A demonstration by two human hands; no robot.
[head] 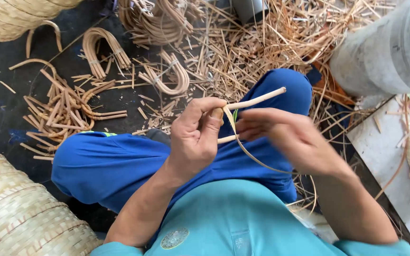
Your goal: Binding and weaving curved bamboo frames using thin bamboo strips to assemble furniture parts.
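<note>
The left hand (195,137) pinches a bent cane stick (257,99) over the blue lap. The stick's long end points up and to the right. The right hand (290,137) pinches a thin strip (247,154) by the stick.

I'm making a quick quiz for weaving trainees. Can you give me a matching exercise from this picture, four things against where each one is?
Things:
1. bent cane rod
2. grey bucket
3. woven mat
4. bundles of curved cane pieces

Places:
A. lower left corner
B. on the dark floor, upper left of middle
C. upper right corner
D. between the left hand and the right hand, above the blue trousers

Pairs: 1-D, 2-C, 3-A, 4-B
</note>
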